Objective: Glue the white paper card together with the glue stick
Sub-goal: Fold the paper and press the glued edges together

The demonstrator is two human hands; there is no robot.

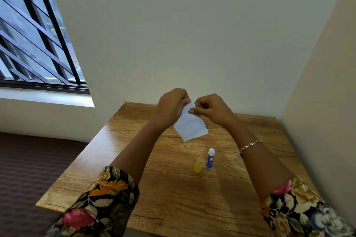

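I hold the white paper card in the air above the far half of the wooden table. My left hand pinches its top edge from the left. My right hand pinches the same top edge from the right, thumb and forefinger pressed on the paper. The card hangs down between the hands, tilted. The blue glue stick stands upright on the table, uncapped, its white tip showing. Its yellow cap sits just left of it.
White walls close in behind and to the right of the table. A barred window is at the left, with dark flooring below it. Floral sleeves cover both my forearms near the bottom edge.
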